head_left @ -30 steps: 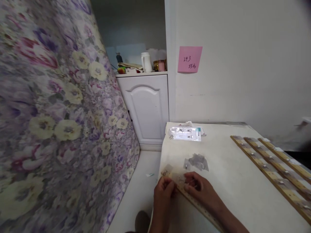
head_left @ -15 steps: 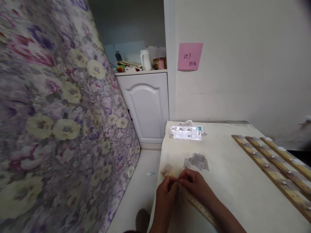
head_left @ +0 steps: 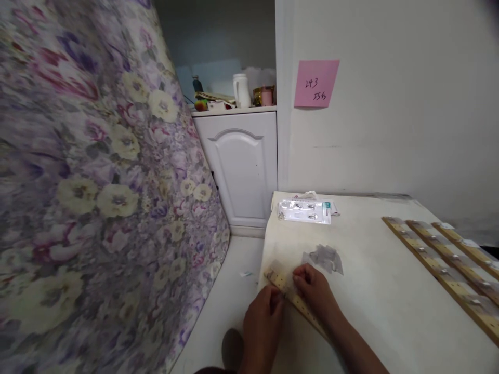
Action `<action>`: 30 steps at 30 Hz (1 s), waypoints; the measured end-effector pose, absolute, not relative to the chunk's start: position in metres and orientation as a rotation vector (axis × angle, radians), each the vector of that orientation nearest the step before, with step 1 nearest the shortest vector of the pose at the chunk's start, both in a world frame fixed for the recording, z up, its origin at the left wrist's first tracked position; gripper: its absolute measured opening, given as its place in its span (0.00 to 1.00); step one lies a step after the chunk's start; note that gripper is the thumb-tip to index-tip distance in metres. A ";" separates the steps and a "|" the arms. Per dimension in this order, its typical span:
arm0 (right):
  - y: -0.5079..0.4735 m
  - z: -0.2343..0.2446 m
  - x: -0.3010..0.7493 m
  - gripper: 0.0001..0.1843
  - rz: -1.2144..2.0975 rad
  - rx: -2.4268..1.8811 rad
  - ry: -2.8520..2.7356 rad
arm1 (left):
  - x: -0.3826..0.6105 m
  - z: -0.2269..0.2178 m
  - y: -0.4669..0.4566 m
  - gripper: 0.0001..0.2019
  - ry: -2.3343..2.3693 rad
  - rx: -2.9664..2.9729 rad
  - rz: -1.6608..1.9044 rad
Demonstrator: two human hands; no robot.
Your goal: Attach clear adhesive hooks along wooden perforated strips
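A narrow wooden strip with holes (head_left: 309,314) lies slantwise along the near left part of the table, a clear film piece on its far end. My left hand (head_left: 265,311) is at the strip's left edge, thumb and fingers pinched together; anything between them is too small to make out. Across the strip, my right hand (head_left: 314,288) rests at its right side with fingertips closed. Whatever these fingertips hold is hidden. Just beyond the right hand sits a crumpled pile of grey, see-through film pieces (head_left: 324,257).
A clear blister pack with small metal parts (head_left: 304,211) lies at the table's far edge. Several finished-looking wooden strips (head_left: 440,270) lie side by side on the right. A floral curtain (head_left: 117,197) hangs at left; a white cabinet (head_left: 244,171) stands behind.
My hands, which met at the fingertips, are now apart, the right one farther right. More of the wooden strip's far end shows between them. The whole view has shifted slightly.
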State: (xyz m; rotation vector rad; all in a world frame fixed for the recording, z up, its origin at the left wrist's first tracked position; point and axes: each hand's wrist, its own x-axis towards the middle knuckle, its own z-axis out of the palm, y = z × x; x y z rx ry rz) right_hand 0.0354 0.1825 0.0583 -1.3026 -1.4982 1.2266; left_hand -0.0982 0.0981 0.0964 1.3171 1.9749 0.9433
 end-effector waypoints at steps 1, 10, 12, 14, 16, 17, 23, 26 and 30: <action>0.182 0.057 0.036 0.05 1.204 -1.313 -1.511 | -0.097 0.095 0.098 0.05 2.001 1.326 0.910; 0.179 0.056 0.039 0.06 0.981 -1.386 -1.665 | -0.094 0.088 0.101 0.04 2.080 1.409 0.827; 0.180 0.055 0.039 0.07 0.984 -1.386 -1.673 | -0.094 0.089 0.102 0.04 2.089 1.419 0.815; 0.181 0.055 0.039 0.07 0.990 -1.388 -1.683 | -0.094 0.090 0.102 0.05 2.095 1.429 0.800; 0.180 0.056 0.039 0.06 0.992 -1.392 -1.692 | -0.094 0.090 0.102 0.04 2.097 1.435 0.795; 0.180 0.056 0.039 0.06 0.994 -1.395 -1.694 | -0.094 0.089 0.102 0.04 2.098 1.438 0.795; 0.180 0.055 0.038 0.06 1.016 -1.422 -1.692 | -0.094 0.090 0.103 0.05 2.117 1.467 0.765; 0.181 0.053 0.038 0.06 1.015 -1.428 -1.688 | -0.094 0.093 0.104 0.05 2.132 1.446 0.685; 0.181 0.052 0.038 0.07 1.014 -1.440 -1.691 | -0.094 0.095 0.104 0.05 2.147 1.448 0.646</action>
